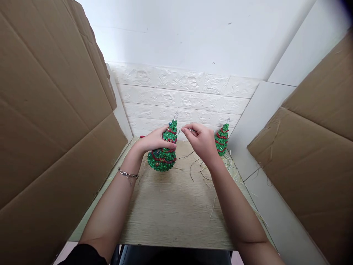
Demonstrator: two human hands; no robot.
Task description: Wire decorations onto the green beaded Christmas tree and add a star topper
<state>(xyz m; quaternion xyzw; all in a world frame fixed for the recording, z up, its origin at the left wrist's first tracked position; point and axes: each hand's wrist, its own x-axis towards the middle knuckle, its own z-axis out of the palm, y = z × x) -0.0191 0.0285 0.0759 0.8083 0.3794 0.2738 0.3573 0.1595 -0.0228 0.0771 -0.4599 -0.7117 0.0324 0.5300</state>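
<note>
A green beaded Christmas tree (162,162) with red bead garlands, small coloured ornaments and a clear topper stands upright left of the table's middle. My left hand (156,141) is wrapped round its upper part, thumb across the front. Just right of the tree, my right hand (200,138) is closed in a pinch. A thin dark strand shows by its fingertips, but I cannot make out exactly what they hold. Partly behind the right hand, a second beaded Christmas tree (222,140) with red garlands stands at the back right.
Loose pale threads (234,176) and a dark cord (191,173) lie on the wooden table (176,209) at the right. Cardboard panels (55,110) wall in the left and right sides. A white brick-patterned wall (179,79) closes the back.
</note>
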